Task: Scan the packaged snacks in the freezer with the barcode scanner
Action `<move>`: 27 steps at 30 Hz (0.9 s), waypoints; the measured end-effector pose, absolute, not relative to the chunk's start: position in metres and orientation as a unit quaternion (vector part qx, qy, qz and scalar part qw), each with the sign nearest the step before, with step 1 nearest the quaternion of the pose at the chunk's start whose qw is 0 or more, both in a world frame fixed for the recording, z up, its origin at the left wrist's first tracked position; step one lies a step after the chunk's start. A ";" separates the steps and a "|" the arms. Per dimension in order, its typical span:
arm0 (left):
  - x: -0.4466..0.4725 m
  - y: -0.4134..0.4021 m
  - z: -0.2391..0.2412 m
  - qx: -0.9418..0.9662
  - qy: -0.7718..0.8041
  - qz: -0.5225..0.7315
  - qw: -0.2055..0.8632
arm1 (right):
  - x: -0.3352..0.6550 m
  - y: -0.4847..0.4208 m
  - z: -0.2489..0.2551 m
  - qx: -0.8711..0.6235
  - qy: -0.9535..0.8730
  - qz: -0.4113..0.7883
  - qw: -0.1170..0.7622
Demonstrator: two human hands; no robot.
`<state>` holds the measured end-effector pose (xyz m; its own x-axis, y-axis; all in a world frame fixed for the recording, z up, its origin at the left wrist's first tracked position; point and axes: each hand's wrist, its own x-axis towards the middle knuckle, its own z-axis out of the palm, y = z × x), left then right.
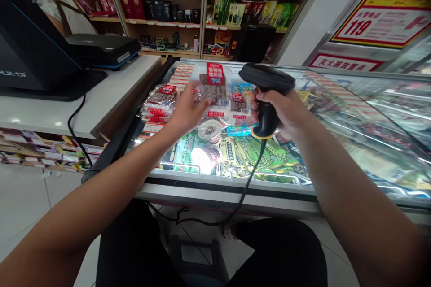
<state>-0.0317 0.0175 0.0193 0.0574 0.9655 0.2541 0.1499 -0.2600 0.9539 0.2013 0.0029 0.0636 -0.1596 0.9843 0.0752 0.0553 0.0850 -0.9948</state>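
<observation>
My right hand (284, 110) is wrapped round the handle of a black barcode scanner (266, 78), whose head points left over the freezer. A black cable hangs from its grip. My left hand (188, 110) grips the left side of a clear food pack (215, 92) with dark brown contents, a red label and a barcode near its lower right corner. Its thumb lies on the front; some fingers are hidden behind. Similar packs lie nearby on the freezer's glass top, one stack (161, 98) left of my left hand and another pack (239, 105) towards the scanner.
The glass-topped freezer (218, 190) holds tubs and green bags. To the left stands a white counter (84, 119) with a dark screen (33, 49) and a black scale (104, 49). A person sits behind it. A grey stool (198, 255) is below me.
</observation>
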 end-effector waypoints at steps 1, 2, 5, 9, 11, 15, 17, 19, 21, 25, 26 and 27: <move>-0.030 0.016 0.018 0.616 0.465 0.491 0.404 | 0.203 0.006 0.063 -0.457 -0.558 0.499 0.482; -0.028 0.015 0.016 0.622 0.473 0.473 0.406 | 0.205 0.010 0.062 -0.462 -0.545 0.494 0.496; -0.024 0.006 0.014 0.651 0.507 0.407 0.390 | 0.212 0.024 0.055 -0.497 -0.519 0.469 0.512; -0.024 -0.017 0.019 0.777 0.515 0.261 0.252 | 0.220 0.038 0.041 -0.529 -0.545 0.445 0.475; -0.025 -0.028 0.022 0.838 0.484 0.187 0.171 | 0.223 0.040 0.036 -0.536 -0.568 0.461 0.422; -0.022 -0.036 0.022 0.908 0.395 0.091 0.106 | 0.229 0.043 0.030 -0.557 -0.570 0.504 0.334; -0.018 -0.036 0.016 0.940 0.324 0.081 0.069 | 0.233 0.047 0.028 -0.559 -0.572 0.512 0.314; -0.012 -0.036 0.008 0.963 0.256 0.078 0.034 | 0.237 0.052 0.026 -0.560 -0.585 0.504 0.300; -0.006 -0.040 0.000 0.971 0.228 0.065 0.012 | 0.242 0.055 0.025 -0.570 -0.601 0.476 0.296; 0.002 -0.049 -0.001 0.962 0.273 0.029 0.004 | 0.252 0.057 0.023 -0.574 -0.618 0.445 0.300; 0.002 -0.051 0.002 0.958 0.287 0.022 0.006 | 0.255 0.058 0.023 -0.574 -0.617 0.449 0.297; 0.002 -0.052 0.004 0.953 0.301 0.017 0.008 | 0.259 0.059 0.022 -0.576 -0.614 0.454 0.292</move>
<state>0.0019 -0.0516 0.0042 0.8182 0.5743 0.0284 0.5737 -0.8187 0.0251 0.2587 0.0594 0.0219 -0.1662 0.9722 -0.1648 0.4430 -0.0757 -0.8933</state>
